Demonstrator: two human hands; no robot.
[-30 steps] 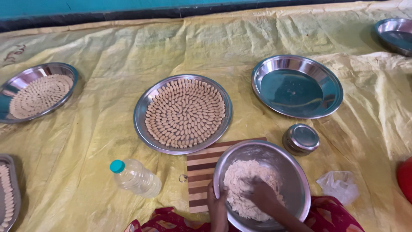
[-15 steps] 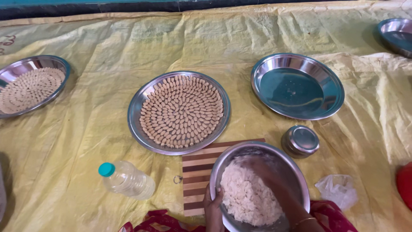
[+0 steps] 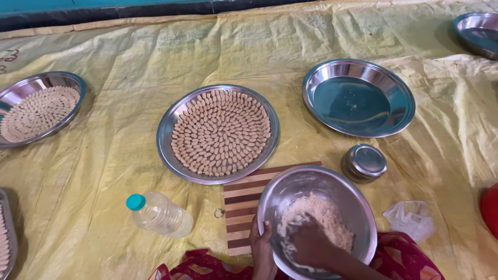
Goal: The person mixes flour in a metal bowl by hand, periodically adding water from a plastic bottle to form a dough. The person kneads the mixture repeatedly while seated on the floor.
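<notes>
Your pale dough (image 3: 316, 220) lies in the steel bowl (image 3: 332, 181) at the bottom of the view, heaped toward the bowl's far right side. The near part of it is hidden under your right hand (image 3: 310, 243), and the bowl's near rim is cut off by the frame edge. The lump has no clear long axis; it is a rough mound. Your right fingers are buried in the dough, so you cannot tell how far they are curled. Your left hand (image 3: 262, 249) grips the bowl's left rim, fingers closed over its edge. The bowl sits partly on a striped wooden board (image 3: 244, 207), on a yellow sheet (image 3: 124, 171). Just beyond stands a steel plate (image 3: 174, 136) packed with shaped pieces, a bare plate (image 3: 358, 98) to its right, a small steel tin (image 3: 364, 162) between. A plastic bottle (image 3: 158, 213) lies left of the board.
</notes>
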